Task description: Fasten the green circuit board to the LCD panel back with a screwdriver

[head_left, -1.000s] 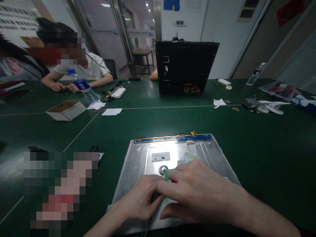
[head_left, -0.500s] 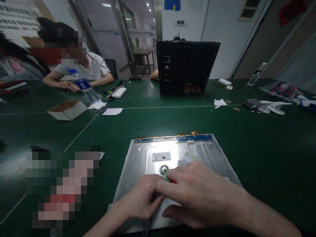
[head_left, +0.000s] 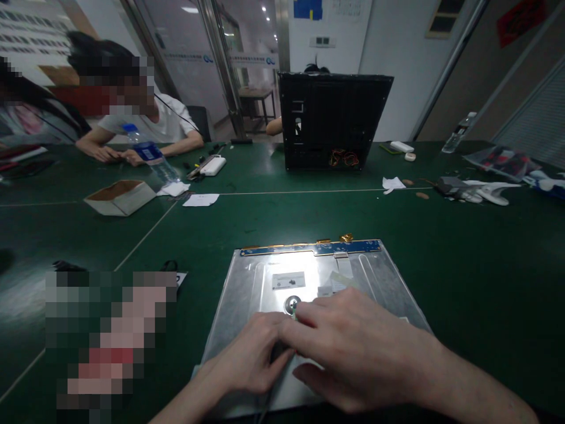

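A flat display panel (head_left: 247, 294) lies with its silvery metal back up, and a blue circuit strip (head_left: 304, 249) runs along its far edge. Over its nearer half, my left hand (head_left: 256, 350) and my right hand (head_left: 353, 347) meet with fingers bent together. A sliver of a small green piece (head_left: 294, 314) shows at my right fingertips; the rest is covered. What my left fingers hold is hidden. Just beyond the fingertips is a round metal disc (head_left: 292, 304). A dark cable (head_left: 263, 406) trails out below my left hand toward the near edge.
Across the green table (head_left: 212, 227) stands a black panel housing (head_left: 335, 123) with coloured wires. An open box (head_left: 121, 197), a tilted water bottle (head_left: 152, 153) and a paper (head_left: 201, 200) are at left. Gloves (head_left: 481, 191) lie right. Other people sit at the far side.
My right fingers have shifted slightly, and less of the green piece shows between them now. My left hand stays almost still, and the panel has not moved.
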A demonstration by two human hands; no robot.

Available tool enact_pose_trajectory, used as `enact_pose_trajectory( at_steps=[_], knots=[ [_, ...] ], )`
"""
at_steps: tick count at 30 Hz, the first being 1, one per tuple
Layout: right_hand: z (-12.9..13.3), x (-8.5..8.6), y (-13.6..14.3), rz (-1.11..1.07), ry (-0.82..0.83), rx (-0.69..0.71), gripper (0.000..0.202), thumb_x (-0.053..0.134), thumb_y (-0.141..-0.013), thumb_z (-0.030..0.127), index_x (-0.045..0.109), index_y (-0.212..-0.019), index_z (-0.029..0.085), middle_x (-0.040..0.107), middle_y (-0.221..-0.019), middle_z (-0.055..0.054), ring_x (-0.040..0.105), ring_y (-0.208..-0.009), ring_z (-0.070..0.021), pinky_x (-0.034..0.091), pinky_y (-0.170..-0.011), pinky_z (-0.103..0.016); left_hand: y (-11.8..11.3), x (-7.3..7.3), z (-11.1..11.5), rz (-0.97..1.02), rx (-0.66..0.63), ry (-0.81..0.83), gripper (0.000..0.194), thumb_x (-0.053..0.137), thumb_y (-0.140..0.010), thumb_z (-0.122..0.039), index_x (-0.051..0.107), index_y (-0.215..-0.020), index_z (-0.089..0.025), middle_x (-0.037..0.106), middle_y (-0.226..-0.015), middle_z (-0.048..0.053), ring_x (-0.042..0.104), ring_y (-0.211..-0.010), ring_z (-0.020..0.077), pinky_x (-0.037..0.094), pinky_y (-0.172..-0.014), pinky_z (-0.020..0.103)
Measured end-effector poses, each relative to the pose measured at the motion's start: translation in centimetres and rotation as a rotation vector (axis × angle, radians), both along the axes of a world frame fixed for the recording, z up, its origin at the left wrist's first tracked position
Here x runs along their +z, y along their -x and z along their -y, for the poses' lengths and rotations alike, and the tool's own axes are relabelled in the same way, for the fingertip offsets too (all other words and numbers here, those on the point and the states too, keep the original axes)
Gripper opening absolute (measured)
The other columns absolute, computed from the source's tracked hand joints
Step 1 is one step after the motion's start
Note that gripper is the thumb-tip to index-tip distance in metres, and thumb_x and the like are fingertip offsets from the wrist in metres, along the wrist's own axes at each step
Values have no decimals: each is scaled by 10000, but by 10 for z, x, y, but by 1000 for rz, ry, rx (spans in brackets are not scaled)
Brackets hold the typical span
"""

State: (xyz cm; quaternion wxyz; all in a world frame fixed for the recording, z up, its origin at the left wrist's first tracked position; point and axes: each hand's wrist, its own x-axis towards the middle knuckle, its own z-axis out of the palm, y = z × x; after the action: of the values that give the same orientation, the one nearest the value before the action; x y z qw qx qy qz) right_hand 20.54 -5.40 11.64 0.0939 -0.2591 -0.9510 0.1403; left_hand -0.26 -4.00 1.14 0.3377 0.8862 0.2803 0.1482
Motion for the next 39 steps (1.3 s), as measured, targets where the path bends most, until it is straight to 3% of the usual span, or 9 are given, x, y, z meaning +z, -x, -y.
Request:
enact_pose_trajectory(
  at_steps=[4, 9, 14, 19, 22, 25, 31, 39],
  knots=[
    [0, -5, 0, 3, -21, -21, 258, 510, -920, 394, 536, -1066, 184, 657, -851, -28, 544, -659, -157, 252, -499, -313, -1, 0, -1, -33, -10, 77, 106, 538, -771, -169, 607, -852, -167, 650, -872, 50, 587, -790, 217, 465, -691, 272],
    [1, -5, 0, 5, -40, -12, 176, 492, -867, 217, 526, -1031, 164, 640, -838, -29, 501, -628, -144, 252, -491, -307, 0, -3, -1, -16, -3, 22, 115, 494, -765, -140, 585, -831, -165, 641, -842, 47, 581, -752, 205, 465, -693, 283],
    [1, 0, 0, 7, -8, 1, 242, 541, -791, 213, 521, -1024, 152, 639, -906, -57, 515, -684, -162, 279, -502, -306, 1, -3, 1, 5, -2, -18, 167, 473, -788, -126, 586, -905, -165, 651, -905, 54, 586, -802, 216, 462, -759, 313],
    [0, -4, 0, -2, -29, -16, 245, 539, -898, 368, 539, -1050, 176, 655, -858, -42, 552, -683, -163, 268, -501, -304, 0, -3, -1, -47, -11, 25, 95, 516, -777, -162, 589, -839, -160, 631, -842, 51, 569, -757, 212, 454, -682, 287],
    [0, -6, 1, 22, -72, -19, 184, 495, -933, 321, 543, -1041, 180, 658, -832, -33, 551, -654, -158, 257, -488, -309, 0, -1, -1, -56, 0, 41, 93, 521, -738, -152, 580, -809, -166, 622, -816, 42, 562, -741, 205, 448, -651, 269],
    [0, -5, 1, 24, -72, -20, 150, 480, -899, 214, 531, -1031, 166, 650, -838, -36, 529, -628, -153, 264, -481, -312, -1, 1, -1, -29, -5, 37, 118, 493, -760, -136, 580, -832, -172, 638, -857, 44, 575, -769, 206, 461, -685, 275],
    [1, 1, 1, 8, -8, -9, 254, 547, -787, 205, 498, -1031, 154, 643, -864, -59, 524, -646, -160, 284, -493, -300, 0, -1, 0, 24, -14, -27, 168, 478, -786, -118, 588, -897, -177, 658, -900, 43, 595, -789, 208, 466, -790, 313],
    [-1, -5, 1, 21, -23, -36, 255, 491, -927, 383, 510, -1080, 181, 661, -825, -34, 550, -636, -159, 255, -482, -303, 2, -5, 0, -26, 5, 67, 189, 516, -763, -141, 603, -927, -173, 663, -942, 56, 597, -845, 228, 478, -752, 296]
  ],
)
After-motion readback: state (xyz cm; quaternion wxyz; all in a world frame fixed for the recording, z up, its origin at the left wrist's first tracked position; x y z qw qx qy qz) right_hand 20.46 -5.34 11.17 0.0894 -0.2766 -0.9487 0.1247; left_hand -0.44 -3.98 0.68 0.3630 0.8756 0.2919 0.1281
